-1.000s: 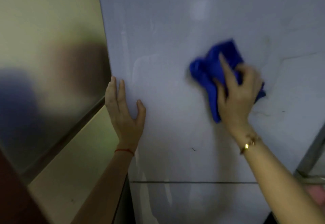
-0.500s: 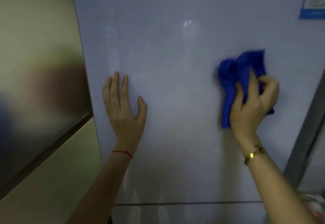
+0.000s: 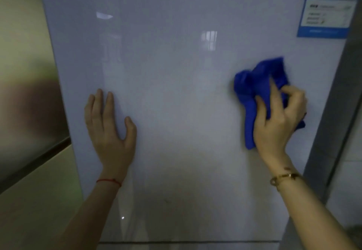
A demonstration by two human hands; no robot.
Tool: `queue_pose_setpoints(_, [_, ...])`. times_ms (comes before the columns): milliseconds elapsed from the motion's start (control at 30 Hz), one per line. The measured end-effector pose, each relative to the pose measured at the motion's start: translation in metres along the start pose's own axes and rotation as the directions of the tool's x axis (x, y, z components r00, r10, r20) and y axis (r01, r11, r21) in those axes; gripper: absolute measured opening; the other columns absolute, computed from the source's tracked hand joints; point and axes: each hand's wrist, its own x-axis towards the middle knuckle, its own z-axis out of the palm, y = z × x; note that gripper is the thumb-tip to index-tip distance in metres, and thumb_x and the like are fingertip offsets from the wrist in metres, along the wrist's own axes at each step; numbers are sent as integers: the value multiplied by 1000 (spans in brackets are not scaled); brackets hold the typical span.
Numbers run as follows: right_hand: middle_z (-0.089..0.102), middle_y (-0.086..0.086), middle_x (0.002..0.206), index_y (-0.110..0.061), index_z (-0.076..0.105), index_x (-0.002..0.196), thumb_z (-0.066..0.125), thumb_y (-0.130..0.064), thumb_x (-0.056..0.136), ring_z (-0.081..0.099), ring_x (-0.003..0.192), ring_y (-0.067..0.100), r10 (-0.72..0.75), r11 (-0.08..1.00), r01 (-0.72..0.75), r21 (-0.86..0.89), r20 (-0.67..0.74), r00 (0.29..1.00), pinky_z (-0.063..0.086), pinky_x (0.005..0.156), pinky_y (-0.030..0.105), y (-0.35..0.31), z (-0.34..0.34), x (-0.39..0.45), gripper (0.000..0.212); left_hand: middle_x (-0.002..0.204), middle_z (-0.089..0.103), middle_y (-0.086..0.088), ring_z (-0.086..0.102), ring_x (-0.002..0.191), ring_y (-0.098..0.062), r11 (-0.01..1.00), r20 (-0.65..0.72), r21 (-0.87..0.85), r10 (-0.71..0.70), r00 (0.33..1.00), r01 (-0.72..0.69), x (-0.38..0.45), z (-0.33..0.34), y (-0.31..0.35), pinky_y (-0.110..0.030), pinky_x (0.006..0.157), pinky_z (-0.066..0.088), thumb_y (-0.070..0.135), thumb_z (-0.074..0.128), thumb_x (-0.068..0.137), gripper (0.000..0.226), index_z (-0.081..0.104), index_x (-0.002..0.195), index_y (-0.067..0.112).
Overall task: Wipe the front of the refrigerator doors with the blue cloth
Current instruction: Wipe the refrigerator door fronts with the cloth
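Note:
A glossy pale-grey refrigerator door (image 3: 186, 96) fills the head view. The bunched blue cloth (image 3: 254, 85) is pressed against the door's right half, close to its right edge. My right hand (image 3: 278, 120) grips the cloth, its fingers curled over the lower part. My left hand (image 3: 109, 128) lies flat on the door near its left edge, fingers spread and holding nothing. A dark seam (image 3: 188, 242) between this door and a lower one runs across the bottom.
A blue-bordered energy label (image 3: 329, 8) is stuck at the door's top right. A beige wall with a dark strip (image 3: 29, 163) lies to the left. A grey upright frame (image 3: 337, 124) stands just right of the door.
My right hand has carried the cloth from the door's middle toward its right edge. The view has shifted up and right, so the label shows. My left hand stays flat on the door.

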Motion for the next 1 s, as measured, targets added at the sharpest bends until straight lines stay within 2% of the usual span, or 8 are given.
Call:
queue_pose_setpoints(100, [55, 19, 109, -18, 52, 135, 42, -29, 100, 47, 95, 27, 22, 1000, -22, -3, -22, 1000, 39, 82, 37, -24, 16, 37, 37, 153, 37, -20, 28, 147, -36, 1000, -2, 7, -8, 1000, 8, -1, 0, 0, -56, 119, 27, 15, 51, 98, 51, 41, 144, -3])
queue_pose_setpoints(167, [52, 13, 111, -22, 48, 138, 46, -31, 100, 49, 91, 30, -167, 986, 165, 37, 64, 984, 41, 80, 39, -43, 17, 12, 39, 153, 36, -20, 28, 147, -36, 1000, -1, 13, -12, 1000, 12, -2, -1, 1, -55, 120, 26, 15, 51, 98, 51, 40, 144, -3])
queue_pose_setpoints(267, [47, 5, 110, -27, 44, 140, 59, -26, 95, 52, 74, 29, -458, 888, 455, 68, 231, 859, 41, 67, 39, -48, 3, -57, 48, 154, 35, -19, 28, 148, -35, 1000, 9, 17, -22, 1000, 22, -1, -2, 1, -56, 120, 27, 16, 51, 98, 52, 40, 145, -2])
queue_pose_setpoints(333, [47, 4, 109, -28, 45, 140, 53, -28, 98, 53, 70, 29, -521, 851, 519, 78, 246, 818, 42, 63, 39, -31, -6, -64, 42, 155, 35, -18, 28, 148, -34, 999, 15, 17, -28, 999, 28, -1, -3, 2, -57, 119, 27, 17, 51, 98, 52, 40, 145, -1])
queue_pose_setpoints(533, [53, 7, 112, -28, 49, 137, 48, -34, 101, 43, 91, 26, -160, 987, 158, 31, 75, 984, 39, 75, 39, -51, 21, 18, 37, 154, 36, -19, 28, 148, -34, 999, 21, 28, -40, 999, 39, -1, -2, 1, -48, 124, 22, 17, 51, 97, 52, 40, 145, -1])
queue_pose_setpoints(800, [47, 2, 114, -25, 45, 138, 55, -21, 97, 43, 76, 23, -542, 840, 515, 171, 243, 804, 41, 61, 37, -74, 3, -94, 43, 157, 31, -16, 25, 150, -33, 999, 103, 31, -15, 995, 12, -5, -12, -8, -46, 126, 20, 21, 51, 98, 56, 35, 148, 2])
queue_pose_setpoints(867, [47, 3, 114, -25, 45, 138, 48, -23, 99, 43, 79, 25, -482, 876, 455, 162, 244, 842, 42, 68, 39, -70, 1, -85, 39, 158, 30, -16, 24, 150, -33, 999, 134, 43, 7, 991, -13, -13, -19, -17, -46, 125, 20, 22, 52, 98, 57, 35, 148, 2])
queue_pose_setpoints(1000, [54, 6, 110, -24, 52, 135, 54, -31, 98, 45, 84, 25, -157, 986, 151, 70, 89, 984, 37, 74, 36, -101, 26, -27, 37, 156, 31, -17, 25, 149, -34, 998, 171, 40, 30, 985, -38, -22, -29, -32, -47, 125, 21, 23, 53, 97, 57, 38, 146, -1])
